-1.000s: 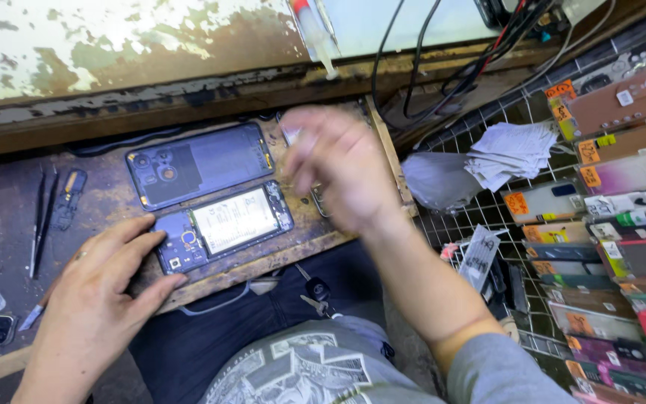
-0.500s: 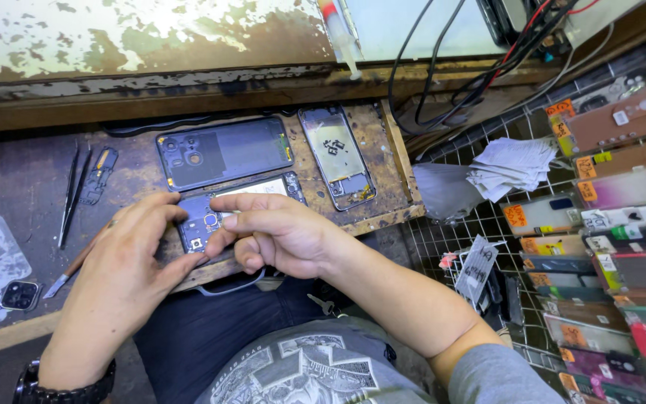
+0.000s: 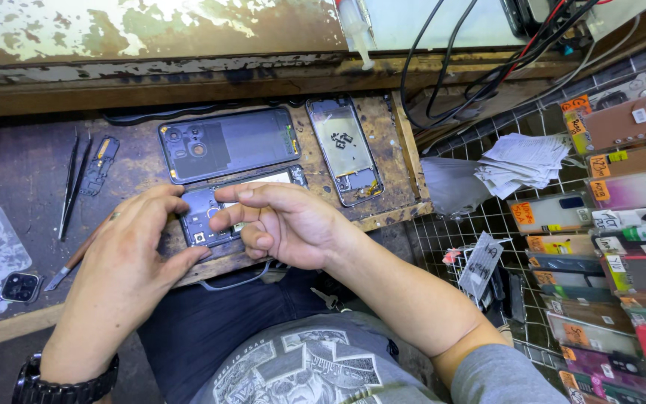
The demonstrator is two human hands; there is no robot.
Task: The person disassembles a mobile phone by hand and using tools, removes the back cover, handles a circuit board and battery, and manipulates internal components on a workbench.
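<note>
Nearest the camera, low in the frame, we saw a dark lap and a printed grey shirt point(image 3: 315, 366). Just above it, both hands met over an opened phone point(image 3: 207, 217) lying at the centre of the worn wooden bench point(image 3: 383, 217). Our left hand point(image 3: 125, 265), with a black watch point(image 3: 65, 381) on its wrist, lay flat with its fingers pressing the phone's left end, its grip loose rather than clenched. Our right hand point(image 3: 285, 224) had its fingers curled, the fingertips touching the phone's middle; whether that grip pinched anything, we could not tell. Just beyond the phone lay a dark back cover point(image 3: 229, 142), and to its right an upright silver frame point(image 3: 344, 148). Tweezers point(image 3: 69, 187) rested at the left. Stacked phone cases point(image 3: 614, 224) filled the right edge.
</note>
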